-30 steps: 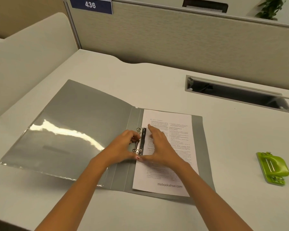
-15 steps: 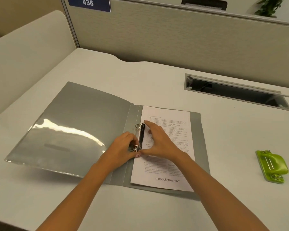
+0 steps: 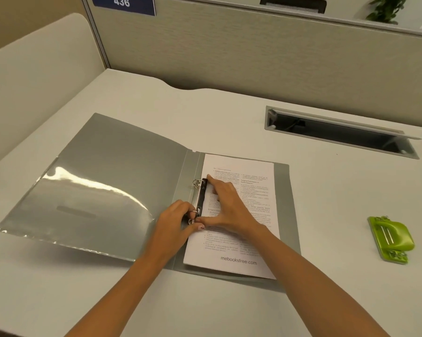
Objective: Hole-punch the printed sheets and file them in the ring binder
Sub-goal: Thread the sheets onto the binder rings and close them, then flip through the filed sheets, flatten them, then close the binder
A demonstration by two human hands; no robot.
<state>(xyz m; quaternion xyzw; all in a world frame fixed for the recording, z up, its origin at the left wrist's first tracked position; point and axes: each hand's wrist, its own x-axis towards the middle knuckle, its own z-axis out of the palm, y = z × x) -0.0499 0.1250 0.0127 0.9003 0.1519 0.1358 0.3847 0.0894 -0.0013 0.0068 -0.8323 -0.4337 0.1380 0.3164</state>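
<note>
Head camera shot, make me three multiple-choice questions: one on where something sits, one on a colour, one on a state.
1. Where is the hole punch?
A. On the desk, right of the binder
B. Inside the binder
C. In the left hand

2. What colour is the hole punch?
A. Blue
B. Green
C. Black

3. How is the binder?
A. Shut
B. Standing upright
C. Lying open

Answers: 1 A, it rests on the desk clear of both hands. 2 B, its body is lime green. 3 C, the cover lies flat with the printed sheets showing and the right hand at the rings.
</note>
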